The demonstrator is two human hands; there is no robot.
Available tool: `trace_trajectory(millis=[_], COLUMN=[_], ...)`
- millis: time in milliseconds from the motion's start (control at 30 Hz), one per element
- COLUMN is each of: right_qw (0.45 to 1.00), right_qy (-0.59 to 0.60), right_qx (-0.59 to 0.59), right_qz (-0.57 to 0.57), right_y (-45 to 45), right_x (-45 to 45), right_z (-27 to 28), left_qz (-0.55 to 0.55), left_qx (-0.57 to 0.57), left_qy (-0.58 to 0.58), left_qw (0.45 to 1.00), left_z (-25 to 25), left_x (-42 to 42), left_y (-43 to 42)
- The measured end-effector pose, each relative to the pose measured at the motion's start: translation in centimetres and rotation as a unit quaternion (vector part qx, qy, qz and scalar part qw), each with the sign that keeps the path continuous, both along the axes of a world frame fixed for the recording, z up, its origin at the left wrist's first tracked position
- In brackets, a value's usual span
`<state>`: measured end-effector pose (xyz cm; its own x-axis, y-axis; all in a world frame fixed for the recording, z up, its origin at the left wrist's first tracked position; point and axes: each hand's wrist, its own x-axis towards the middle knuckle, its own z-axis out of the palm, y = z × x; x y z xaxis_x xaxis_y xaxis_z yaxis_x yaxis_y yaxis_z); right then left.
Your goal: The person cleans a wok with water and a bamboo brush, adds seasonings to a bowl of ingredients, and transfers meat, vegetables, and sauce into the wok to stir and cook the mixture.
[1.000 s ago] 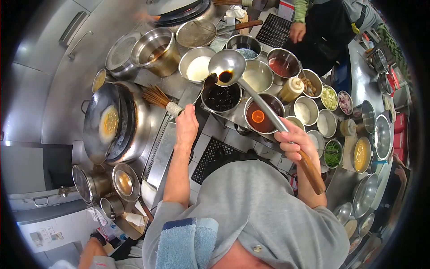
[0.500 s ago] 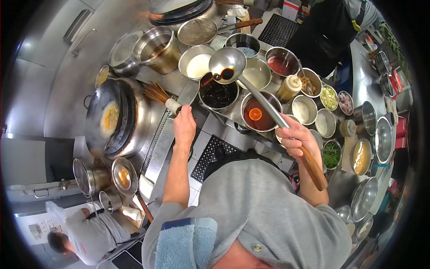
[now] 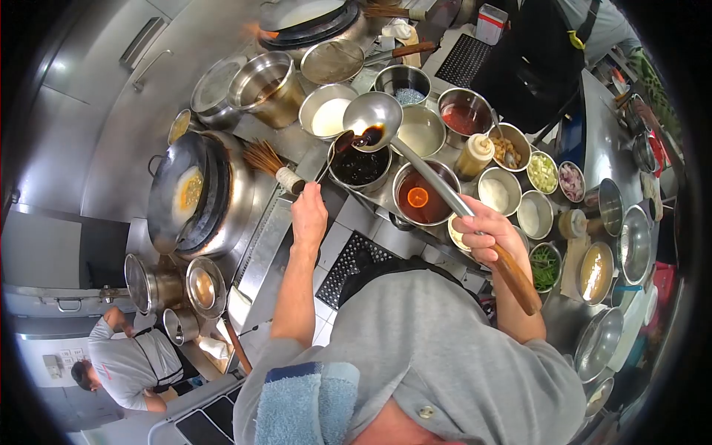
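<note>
My right hand (image 3: pixel 486 230) is wrapped round the wooden handle of a large ladle (image 3: pixel 437 182). The ladle's bowl hangs over the pots and holds a pool of dark sauce (image 3: pixel 368 136). My left hand (image 3: pixel 308 215) pinches the thin handle of a small spoon (image 3: pixel 343 142), whose dark-coated bowl is tipped at the ladle's rim. Beneath both is a pot of dark liquid (image 3: pixel 361 167). Beside it stands a pot of reddish-brown liquid with an orange slice (image 3: pixel 417 197). A bamboo brush (image 3: pixel 271 165) lies just beyond my left hand.
At left a wok (image 3: pixel 167 215) with egg (image 3: pixel 190 194) sits on a burner. Another wok (image 3: pixel 304 11) has flame beside it. Pots of white liquid (image 3: pixel 331 116), red sauce (image 3: pixel 466 117) and chopped greens (image 3: pixel 545 267) crowd the counter. Two other people (image 3: pixel 133 363) are nearby.
Dark sauce in the ladle has spread into a larger pool, and the spoon beside it has tipped further. The person at lower left has shifted posture. The whole view has shifted slightly.
</note>
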<state>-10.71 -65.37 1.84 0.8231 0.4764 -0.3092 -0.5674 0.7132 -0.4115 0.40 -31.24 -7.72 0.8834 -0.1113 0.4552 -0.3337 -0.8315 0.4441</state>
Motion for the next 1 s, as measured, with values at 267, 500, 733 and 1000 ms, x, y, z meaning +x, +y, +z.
trace_trajectory(millis=[267, 500, 733, 1000], right_qw=[0.998, 0.994, 0.985, 0.961], right_qy=[-0.001, -0.046, -0.103, -0.101], right_qx=[0.062, 0.049, -0.056, -0.212], right_qz=[-0.030, -0.085, -0.126, -0.143], right_y=[-1.5, -1.8, -2.4, -2.4], right_x=[0.8, 3.1, 6.8, 9.1], right_z=[-0.9, -1.0, -2.1, -1.9], left_qz=[-0.012, -0.003, -0.310, -0.433], left_qx=[0.010, 0.097, -0.034, -0.281], left_qy=[0.030, 0.091, 0.071, 0.164], left_qw=[0.999, 0.991, 0.947, 0.841], left_z=[-2.4, -1.7, -0.2, -0.7], left_x=[0.1, 4.1, 1.1, 2.0], left_y=[0.0, -3.4, -11.4, -23.2])
